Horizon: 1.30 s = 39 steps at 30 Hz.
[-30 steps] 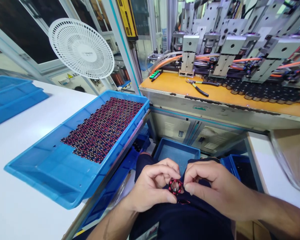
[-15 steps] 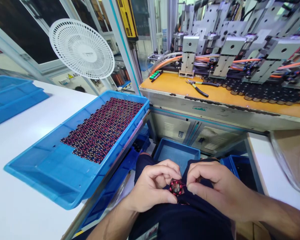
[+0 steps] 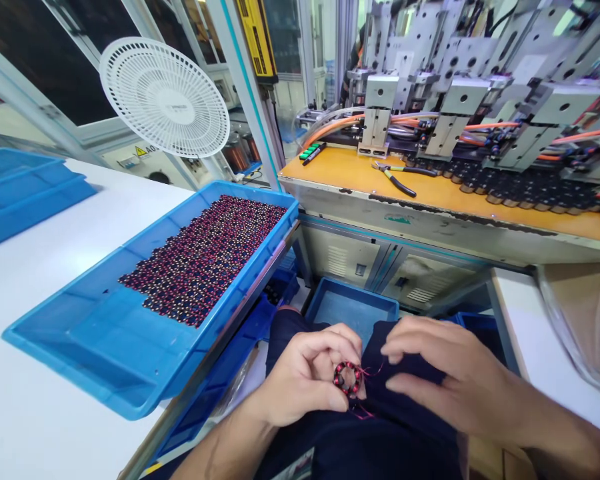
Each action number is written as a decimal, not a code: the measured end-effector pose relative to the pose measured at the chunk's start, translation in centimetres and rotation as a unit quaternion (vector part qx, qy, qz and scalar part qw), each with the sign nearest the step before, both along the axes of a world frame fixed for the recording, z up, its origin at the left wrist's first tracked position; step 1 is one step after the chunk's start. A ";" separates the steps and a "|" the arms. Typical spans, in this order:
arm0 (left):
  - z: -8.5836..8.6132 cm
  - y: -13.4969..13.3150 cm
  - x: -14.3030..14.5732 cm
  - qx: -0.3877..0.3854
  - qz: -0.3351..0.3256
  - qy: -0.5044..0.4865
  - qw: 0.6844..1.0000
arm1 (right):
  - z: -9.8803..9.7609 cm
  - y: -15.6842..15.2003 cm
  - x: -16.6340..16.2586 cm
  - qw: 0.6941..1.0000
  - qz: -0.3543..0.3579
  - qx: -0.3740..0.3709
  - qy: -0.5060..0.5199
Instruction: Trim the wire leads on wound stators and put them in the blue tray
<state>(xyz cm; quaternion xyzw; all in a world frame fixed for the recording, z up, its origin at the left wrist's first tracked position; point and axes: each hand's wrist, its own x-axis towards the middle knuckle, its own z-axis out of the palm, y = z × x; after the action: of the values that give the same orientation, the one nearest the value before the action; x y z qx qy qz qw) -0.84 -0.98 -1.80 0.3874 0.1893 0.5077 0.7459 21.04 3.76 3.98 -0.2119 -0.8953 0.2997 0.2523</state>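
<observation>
Over my lap, my left hand (image 3: 313,377) grips a small motor stator (image 3: 347,380), a black ring wound with red coils, between thumb and fingers. Thin red wire ends (image 3: 373,371) stick out from its right side, and more hang below it. To the right is my right hand (image 3: 425,367), its thumb and fingers apart with a gap between them. A wire end reaches toward its fingertips, but I see no grip on it. A blue tray (image 3: 115,333) at the left holds many similar parts (image 3: 205,260) in packed rows.
Pliers (image 3: 397,179) and markers (image 3: 313,152) lie on the orange bench (image 3: 330,175) before a machine (image 3: 460,100). Black parts (image 3: 525,180) line that bench. A white fan (image 3: 165,97) stands at the back left. Another blue bin (image 3: 355,303) sits low ahead.
My right hand has opened and let go of the wire end, moving slightly right. My left hand has turned the stator a little, and wires below it now show.
</observation>
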 end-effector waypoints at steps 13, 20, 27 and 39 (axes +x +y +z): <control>-0.5 -0.2 0.7 -0.055 -0.055 -0.068 0.995 | -0.5 0.7 -1.8 0.973 0.111 0.170 0.114; -0.5 0.0 0.5 -0.034 -0.029 -0.048 0.998 | -1.6 0.4 -2.1 0.969 0.064 0.192 0.142; 0.1 0.5 0.1 0.050 0.063 0.035 0.996 | -1.4 -0.8 -3.2 0.972 -0.033 0.166 0.160; 0.0 -0.3 -0.5 0.074 0.101 0.180 0.976 | -3.3 -1.3 -3.3 0.964 -0.089 0.171 0.182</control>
<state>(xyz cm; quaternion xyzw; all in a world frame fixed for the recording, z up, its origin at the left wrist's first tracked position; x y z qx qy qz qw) -1.38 -1.24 -1.76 0.5057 0.3202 0.5148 0.6138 17.71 2.45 0.67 -0.1864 -0.8497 0.1524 0.4690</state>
